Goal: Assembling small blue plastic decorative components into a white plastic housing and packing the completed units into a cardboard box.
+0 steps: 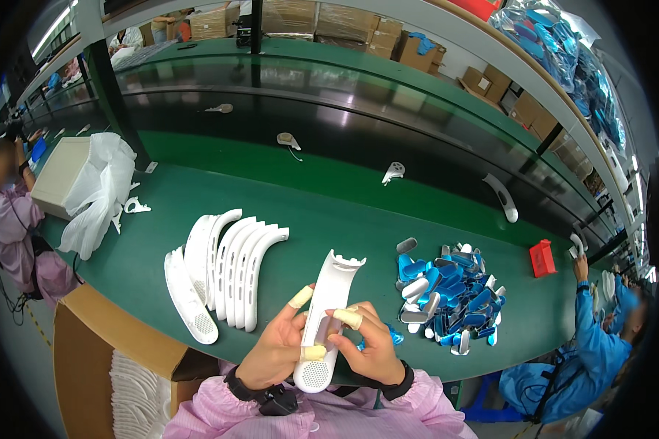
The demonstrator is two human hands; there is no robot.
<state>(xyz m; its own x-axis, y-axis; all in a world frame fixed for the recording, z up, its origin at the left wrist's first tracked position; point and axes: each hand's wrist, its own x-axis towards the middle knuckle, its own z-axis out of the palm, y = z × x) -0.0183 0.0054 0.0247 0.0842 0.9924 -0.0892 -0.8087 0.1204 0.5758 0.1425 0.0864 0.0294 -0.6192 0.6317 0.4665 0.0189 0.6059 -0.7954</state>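
My left hand point(272, 354) grips a white curved plastic shell point(332, 293) by its left edge, low down near the round end with small holes. Yellowish finger cots cover some fingertips on both hands. On the shell's right side is my right hand point(377, 347), its index finger bent over the edge and its thumb at the hollow middle. Whether a small piece lies under those fingers is hidden. Just behind the right hand are bits of blue film point(395, 336). Left of my hands, several similar white shells point(234, 271) lie side by side on the green table point(329, 212).
At the right lies a heap of small blue-filmed oval pieces point(450, 296), with a red bin point(542, 258) beyond. A grey bin point(60, 172) with white wrapping stands far left. Spaced parts ride a dark conveyor point(329, 143). A cardboard box point(88, 351) holds more shells. Co-workers sit on both sides.
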